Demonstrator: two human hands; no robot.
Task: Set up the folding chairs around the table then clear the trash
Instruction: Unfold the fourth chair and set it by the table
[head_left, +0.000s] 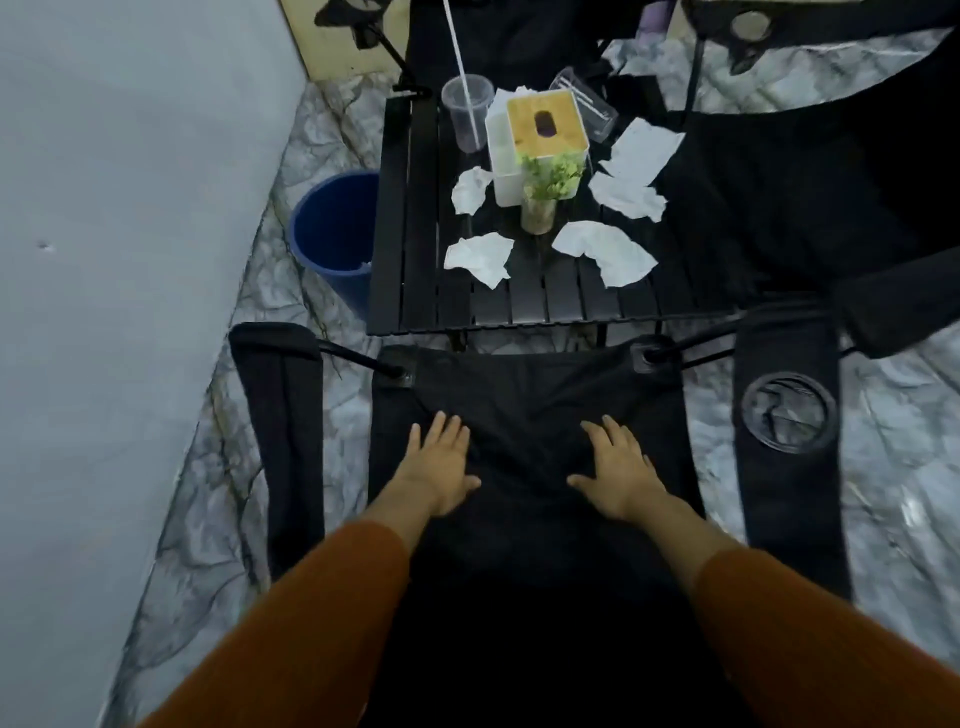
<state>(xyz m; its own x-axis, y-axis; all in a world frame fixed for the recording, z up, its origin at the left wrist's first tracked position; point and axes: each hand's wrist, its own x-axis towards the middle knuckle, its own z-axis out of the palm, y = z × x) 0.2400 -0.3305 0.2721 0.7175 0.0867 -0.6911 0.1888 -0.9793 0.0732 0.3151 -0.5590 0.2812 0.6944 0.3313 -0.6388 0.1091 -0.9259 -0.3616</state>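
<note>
Left hand (441, 467) and right hand (618, 473) lie flat, fingers straight, grasping nothing, pressing seat of near folding chair (524, 395) before surface (415, 260). I count two more chairs (779, 218); five crumpled tissues (478, 257), two plastic cups (467, 111) on surface; one blue bin (332, 228) on floor.

A wide-angle camera worn on the person's head looks forward and steeply down over a black folding chair (524, 395), near enough that the orange sleeves (322, 597) fill the bottom of the frame. The black slatted table (410, 234) lies just beyond at mid-frame, with a blue bin (332, 228) and a grey wall (104, 208) along the left edge.
</note>
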